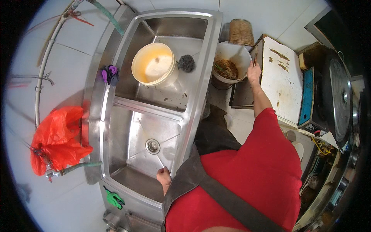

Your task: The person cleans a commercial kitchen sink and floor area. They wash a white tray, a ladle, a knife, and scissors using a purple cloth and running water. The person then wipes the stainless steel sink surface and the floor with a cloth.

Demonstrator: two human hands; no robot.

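My right hand (254, 72) is stretched out to the upper right and closed around a thin brown object (255, 59), whose kind I cannot tell. It is beside the rim of a white plastic bucket (245, 52) with brown and green food scraps (226, 69) inside. My left hand (164, 176) is over the near edge of the lower steel sink basin (145, 124), its fingers curled; whether it holds anything does not show. In the upper basin (174, 26) a cream plastic bucket (169, 76) stands tilted, with pale cloudy contents, and a dark scouring pad (187, 63) lies next to it.
Purple gloves (109, 74) hang at the sink's back ledge, and a green glove (114, 199) lies beyond its left end. A red plastic bag (59, 136) and a tap with a green hose (81, 166) are at the wall. A worn white cabinet (279, 84) stands right of my arm.
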